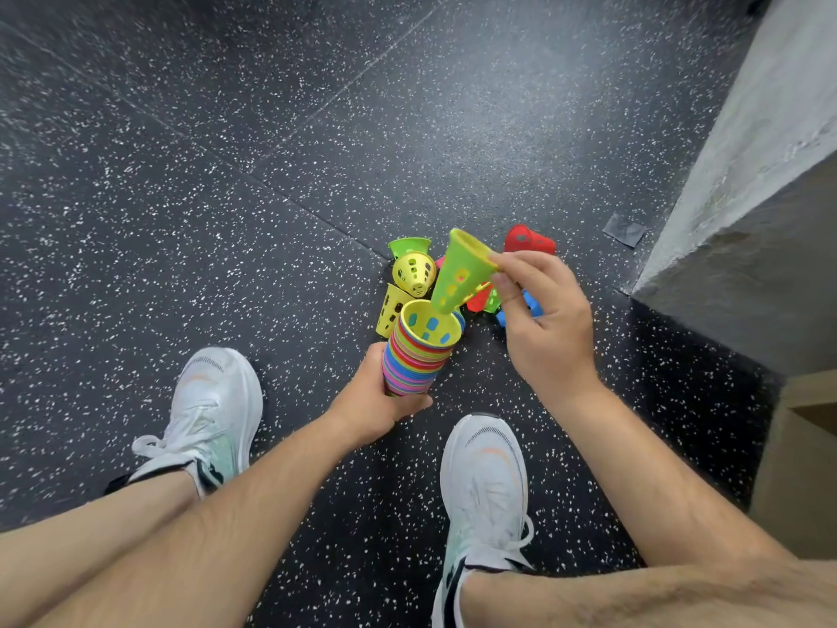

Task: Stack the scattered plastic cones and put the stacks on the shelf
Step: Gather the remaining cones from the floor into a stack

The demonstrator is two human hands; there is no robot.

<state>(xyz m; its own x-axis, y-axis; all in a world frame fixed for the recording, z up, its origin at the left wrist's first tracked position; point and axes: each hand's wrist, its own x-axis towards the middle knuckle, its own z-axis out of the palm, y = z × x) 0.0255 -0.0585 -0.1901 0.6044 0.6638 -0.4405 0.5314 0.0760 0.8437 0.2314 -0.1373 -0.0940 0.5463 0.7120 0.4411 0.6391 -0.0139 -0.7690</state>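
Stack (414, 355) gripped by left hand (378, 401), mouth up to receive; green cone (457, 276) pinched at its rim by right-hand fingers (512, 283), narrow end aimed into it.

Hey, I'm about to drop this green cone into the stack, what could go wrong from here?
The green cone is tilted, its tip near the far rim of the stack, so it may catch there instead of nesting. The right hand pinches only the cone's rim, so it could slip. The left hand grips the stack low; a push might tip it.
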